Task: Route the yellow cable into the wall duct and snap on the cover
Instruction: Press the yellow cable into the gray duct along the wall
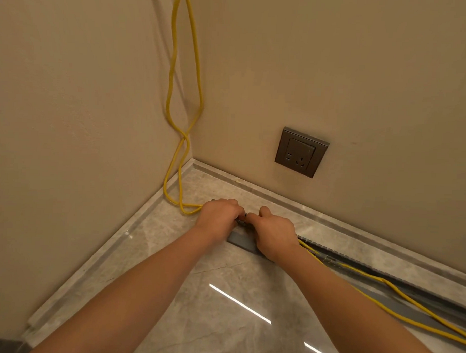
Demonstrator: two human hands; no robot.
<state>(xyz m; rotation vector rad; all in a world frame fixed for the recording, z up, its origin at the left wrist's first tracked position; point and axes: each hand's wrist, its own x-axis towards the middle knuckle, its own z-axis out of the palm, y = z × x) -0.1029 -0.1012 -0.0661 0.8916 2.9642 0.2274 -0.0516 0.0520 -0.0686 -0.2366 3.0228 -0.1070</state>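
Observation:
A yellow cable (172,95) hangs in two strands down the room corner, crosses itself, and loops on the floor toward my left hand (220,215). The grey slotted duct (355,262) lies on the floor along the right wall, with more yellow cable running in and beside it. A flat grey cover strip (241,242) lies just below my hands. My left hand is closed over the duct's left end where the cable enters. My right hand (273,234) pinches the duct's toothed edge, thumb up. What each palm covers is hidden.
A grey wall socket (301,151) sits on the right wall above the skirting. A marble skirting (135,223) lines both walls. The floor is polished grey tile with bright light reflections (238,303). A dark edge shows at the bottom left.

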